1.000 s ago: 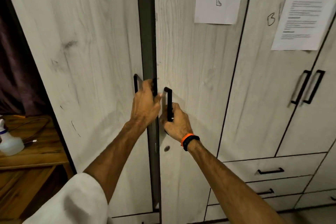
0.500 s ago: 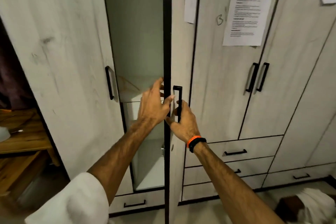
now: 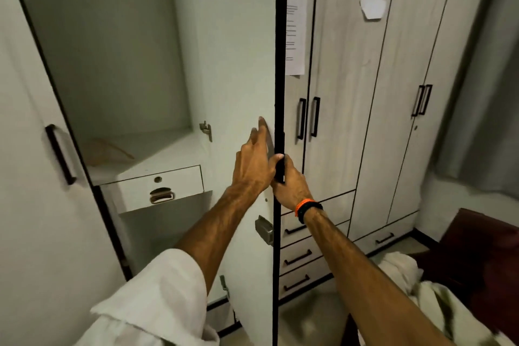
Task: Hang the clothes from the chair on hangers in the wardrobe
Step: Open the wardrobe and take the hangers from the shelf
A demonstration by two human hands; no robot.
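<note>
The wardrobe [image 3: 112,50] stands with both doors swung apart, its pale inside in view. My right hand [image 3: 290,185] grips the black handle on the outer face of the right door [image 3: 238,64], seen edge-on. My left hand [image 3: 252,166] presses straight fingers against that door's inner face. A wooden hanger [image 3: 106,152] lies on the inner shelf. Pale clothes [image 3: 415,289] lie on a dark red chair [image 3: 483,255] at the lower right.
The left door [image 3: 28,149] with its black handle stands open at the left. A small inner drawer [image 3: 157,188] sits under the shelf. More shut wardrobe doors [image 3: 365,93] and drawers [image 3: 303,255] line the right. A grey curtain [image 3: 491,93] hangs far right.
The right door has swung wide open, and the view has turned right. My left hand moved from the door edge onto its inner face. The chair with clothes has come into view.
</note>
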